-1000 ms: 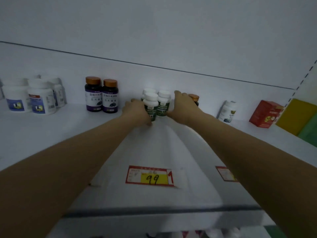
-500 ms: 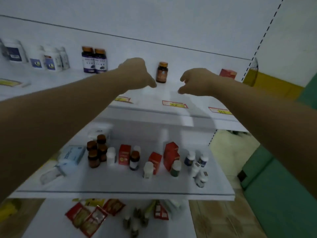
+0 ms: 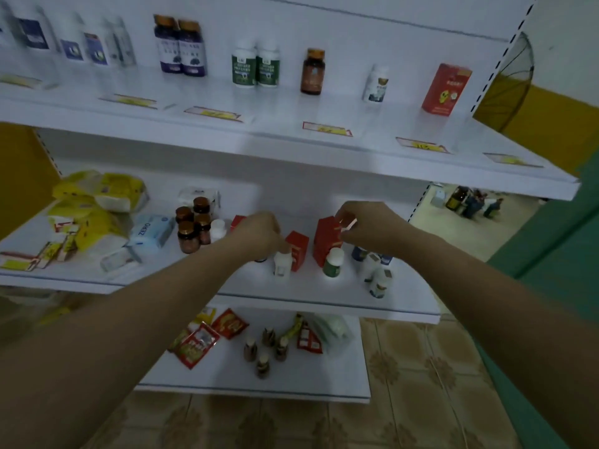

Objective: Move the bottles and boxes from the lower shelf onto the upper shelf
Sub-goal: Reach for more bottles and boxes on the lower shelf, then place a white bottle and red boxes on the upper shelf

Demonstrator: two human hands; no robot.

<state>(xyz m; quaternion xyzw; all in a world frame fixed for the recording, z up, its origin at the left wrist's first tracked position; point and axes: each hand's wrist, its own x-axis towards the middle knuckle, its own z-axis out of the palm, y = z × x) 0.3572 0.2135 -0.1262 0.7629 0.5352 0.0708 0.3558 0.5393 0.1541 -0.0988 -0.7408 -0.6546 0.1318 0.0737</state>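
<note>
On the lower shelf point(image 3: 311, 288) my left hand point(image 3: 259, 233) curls down over a small dark bottle point(image 3: 261, 259), of which only the base shows. A white bottle point(image 3: 281, 264) and a small red box point(image 3: 299, 250) stand just right of it. My right hand point(image 3: 368, 226) pinches the top corner of a tall red box point(image 3: 325, 243), with a green-labelled bottle point(image 3: 333, 263) in front. On the upper shelf point(image 3: 291, 137) stand two green-labelled bottles point(image 3: 256, 68), a brown bottle point(image 3: 312, 72), a white bottle point(image 3: 376, 84) and a red box point(image 3: 446, 89).
Several brown bottles point(image 3: 193, 228) and yellow packets point(image 3: 97, 202) fill the lower shelf's left side. White bottles point(image 3: 377, 277) stand at its right end. Purple bottles point(image 3: 180, 48) stand on the upper shelf's left. A bottom shelf point(image 3: 259, 384) holds sachets and small bottles.
Both hands let go of the two green-labelled bottles on the upper shelf and dropped to the lower shelf. The left hand now covers a dark bottle and the right pinches the tall red box.
</note>
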